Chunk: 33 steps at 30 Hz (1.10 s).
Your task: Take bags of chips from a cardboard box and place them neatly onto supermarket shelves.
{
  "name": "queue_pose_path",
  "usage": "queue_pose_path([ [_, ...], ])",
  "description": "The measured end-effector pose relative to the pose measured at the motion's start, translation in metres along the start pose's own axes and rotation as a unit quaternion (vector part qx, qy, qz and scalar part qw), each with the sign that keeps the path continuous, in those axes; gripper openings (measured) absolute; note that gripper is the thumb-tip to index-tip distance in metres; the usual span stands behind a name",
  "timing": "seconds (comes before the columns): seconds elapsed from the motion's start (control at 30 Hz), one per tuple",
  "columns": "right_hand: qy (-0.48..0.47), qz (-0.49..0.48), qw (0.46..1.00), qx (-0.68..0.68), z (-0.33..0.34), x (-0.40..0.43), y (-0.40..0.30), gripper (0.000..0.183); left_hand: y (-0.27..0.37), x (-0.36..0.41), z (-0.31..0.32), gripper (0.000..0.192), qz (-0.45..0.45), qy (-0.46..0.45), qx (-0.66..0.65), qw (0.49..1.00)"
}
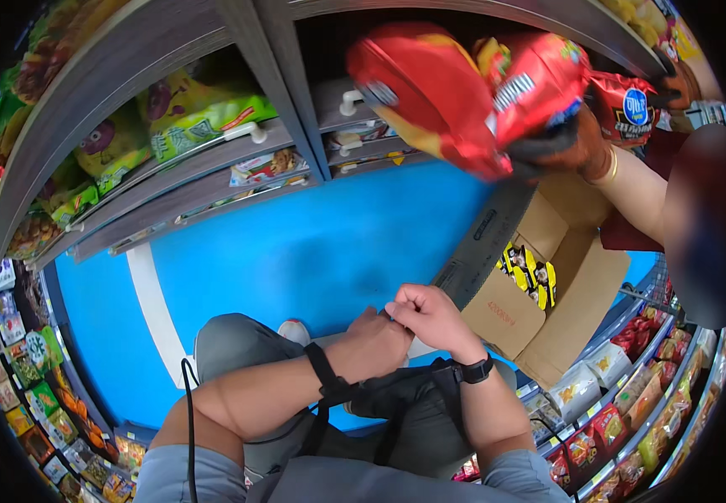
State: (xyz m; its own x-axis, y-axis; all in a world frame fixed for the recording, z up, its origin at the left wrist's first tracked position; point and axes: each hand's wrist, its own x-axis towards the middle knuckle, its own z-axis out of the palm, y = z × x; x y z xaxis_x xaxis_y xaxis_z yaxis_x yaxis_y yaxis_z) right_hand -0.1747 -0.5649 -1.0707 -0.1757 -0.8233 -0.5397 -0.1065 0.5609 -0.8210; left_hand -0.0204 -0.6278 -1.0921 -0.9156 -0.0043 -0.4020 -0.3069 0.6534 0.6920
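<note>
My left hand (pixel 375 342) and my right hand (pixel 429 314) meet in front of my bent knees, the right one's fingers touching the left one's. No object shows in either, and the left fingers are partly hidden. Each wrist has a black strap, the right one with a dark device. To the right of my hands stands an open cardboard box (pixel 507 314) with yellow-and-black packets (pixel 529 273) inside. Above the box, a co-worker's gloved hand (pixel 564 144) holds red snack bags (pixel 432 94), blurred, before the shelf opening.
Grey wooden shelves (pixel 212 148) with green-and-yellow snack bags (pixel 202 119) run along the top left. Racks of packets (pixel 589 440) curve along the lower right and the left rim. A white strip (pixel 152 302) crosses the blue floor (pixel 243 251). The co-worker is close at the right.
</note>
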Motion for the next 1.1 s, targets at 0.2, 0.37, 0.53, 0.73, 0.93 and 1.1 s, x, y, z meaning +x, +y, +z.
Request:
queue_pose_path([
  [0.2, 0.034, -0.042, 0.989, -0.135, -0.003, -0.005, 0.01, 0.034, 0.011, 0.009, 0.0, 0.036, 0.07, 0.003, -0.097, 0.993],
  [0.37, 0.047, -0.061, 0.988, -0.135, -0.006, -0.007, 0.019, 0.029, 0.017, 0.02, -0.005, 0.036, 0.072, -0.045, -0.038, 0.996],
  [0.53, 0.08, -0.057, 0.982, -0.158, -0.012, -0.012, 0.023, 0.024, 0.017, 0.027, -0.007, 0.039, 0.043, -0.081, -0.011, 0.996],
  [0.73, 0.099, -0.079, 0.98, -0.151, -0.017, -0.016, 0.027, 0.019, 0.01, 0.024, 0.006, 0.044, 0.052, -0.08, 0.023, 0.995],
  [0.93, 0.134, -0.085, 0.974, -0.161, -0.023, -0.023, 0.045, 0.021, 0.013, 0.033, 0.012, 0.047, 0.059, -0.119, 0.022, 0.991],
  [1.1, 0.136, -0.12, 0.968, -0.173, -0.024, -0.011, 0.047, 0.019, 0.019, 0.032, -0.021, 0.048, 0.008, -0.134, 0.041, 0.99],
])
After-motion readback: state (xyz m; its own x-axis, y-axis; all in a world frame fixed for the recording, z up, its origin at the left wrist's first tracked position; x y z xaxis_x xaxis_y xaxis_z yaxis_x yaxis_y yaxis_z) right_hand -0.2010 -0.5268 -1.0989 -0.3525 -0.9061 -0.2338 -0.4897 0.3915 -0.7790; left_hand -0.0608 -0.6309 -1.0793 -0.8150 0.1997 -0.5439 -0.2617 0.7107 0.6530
